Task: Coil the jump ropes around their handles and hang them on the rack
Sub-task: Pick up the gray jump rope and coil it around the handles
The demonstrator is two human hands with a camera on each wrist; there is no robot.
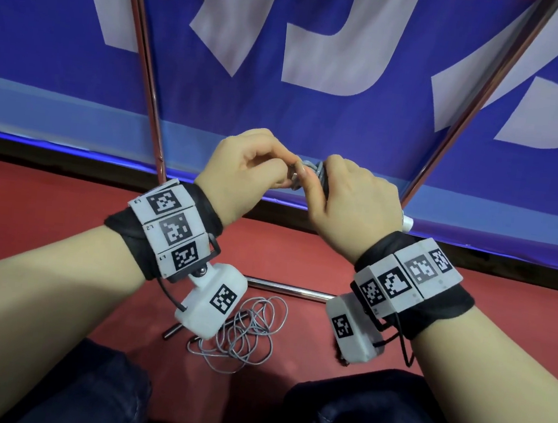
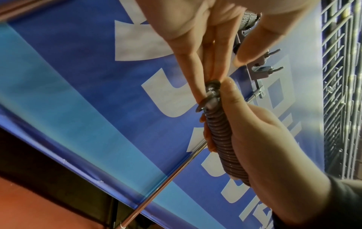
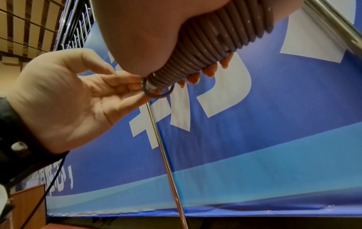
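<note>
We see the right hand [image 1: 351,201] wrapped around a coiled jump rope [image 2: 220,139], its grey cord wound in tight, even turns along the handles, with the thumb lying along one side and the fingertips [image 3: 210,70] showing past the other. The bundle is held up in front of the body, between the two hands and above the red floor [image 1: 46,221]. The left hand [image 1: 247,170] meets it at the near end: its fingers [image 3: 127,86] are curled and pinch the last small loop of cord [image 3: 156,94] that sticks out beside the metal end fitting [image 2: 210,96]. From the wrist views that loop appears to circle the fitting, though the picture is too blurred there for us to be sure how it is tucked. Behind the hands hangs a blue banner [image 1: 332,120] with large white lettering, and two shiny metal poles of the rack [image 1: 149,60] slant across it, one to each side of the hands; a horizontal bar of the same frame lies low on the floor between the wrists. On the floor near our knees lies a second jump rope [image 1: 247,332], still a loose tangle of grey loops, with one dark handle [image 1: 173,331] poking out to the left. Far to the side, the left wrist view shows a wire grid panel [image 2: 340,93].
</note>
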